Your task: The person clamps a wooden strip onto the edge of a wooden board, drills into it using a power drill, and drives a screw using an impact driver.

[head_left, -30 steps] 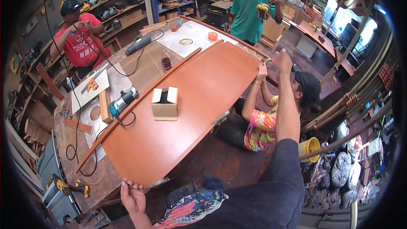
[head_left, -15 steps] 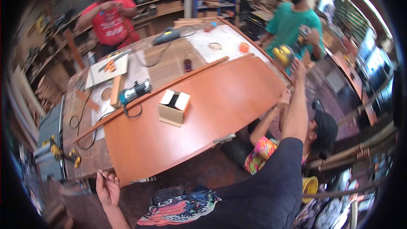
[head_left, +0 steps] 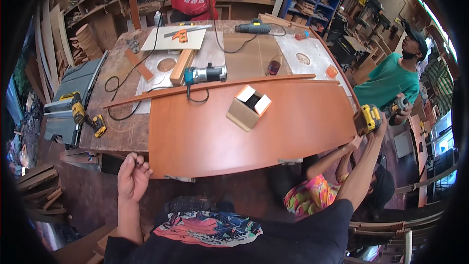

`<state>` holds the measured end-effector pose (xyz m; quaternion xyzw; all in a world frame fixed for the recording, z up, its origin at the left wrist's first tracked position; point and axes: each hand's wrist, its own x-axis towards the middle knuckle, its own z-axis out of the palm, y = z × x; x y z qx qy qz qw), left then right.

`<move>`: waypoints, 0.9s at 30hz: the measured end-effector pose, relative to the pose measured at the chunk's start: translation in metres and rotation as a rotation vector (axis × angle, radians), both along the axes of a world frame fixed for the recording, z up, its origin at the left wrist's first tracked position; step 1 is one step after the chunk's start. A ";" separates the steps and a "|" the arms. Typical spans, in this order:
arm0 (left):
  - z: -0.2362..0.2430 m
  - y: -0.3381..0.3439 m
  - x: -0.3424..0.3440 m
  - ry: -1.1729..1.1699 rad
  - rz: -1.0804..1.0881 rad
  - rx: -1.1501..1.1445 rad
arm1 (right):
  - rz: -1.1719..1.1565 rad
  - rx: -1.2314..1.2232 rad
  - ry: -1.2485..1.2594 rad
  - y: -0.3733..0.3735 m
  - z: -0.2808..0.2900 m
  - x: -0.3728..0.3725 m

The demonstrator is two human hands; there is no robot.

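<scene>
A reddish-brown wood panel [head_left: 205, 132] lies on the workbench, its near edge overhanging the front. My left hand [head_left: 133, 180] is raised beside the panel's near left corner, fingers curled and closed; whatever small dark thing they may pinch is too small to name. Stretched out to the right, my right hand [head_left: 380, 128] is wrapped round a yellow and black cordless drill [head_left: 371, 116] at the panel's right end. Metal hinges [head_left: 290, 161] sit along the near edge. On the panel stands an open cardboard box [head_left: 246, 110] with something dark inside.
A crouching person in a colourful shirt [head_left: 310, 195] reaches to the panel's right corner. Another in green [head_left: 391, 80] holds a power tool; one in red [head_left: 195, 0] stands behind the bench. A teal router [head_left: 205, 74], wood strip [head_left: 220, 85] and yellow drill [head_left: 78, 110] lie on the bench.
My view has swung to the right and downward. The drill in my right hand has come down to the panel's right end. My left hand stays curled near the left corner.
</scene>
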<state>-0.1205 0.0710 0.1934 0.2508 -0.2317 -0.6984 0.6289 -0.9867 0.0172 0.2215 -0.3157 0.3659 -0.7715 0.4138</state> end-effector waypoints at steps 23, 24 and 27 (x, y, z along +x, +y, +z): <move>-0.078 0.031 0.142 -0.129 -0.551 -0.152 | -0.089 0.466 -0.063 0.337 -0.225 0.828; -0.089 0.029 0.143 -0.130 -0.463 -0.198 | 0.184 0.098 -0.416 0.337 -0.237 0.835; -0.121 0.029 0.158 0.009 -0.526 -0.114 | 0.126 0.321 0.214 0.270 -0.226 0.859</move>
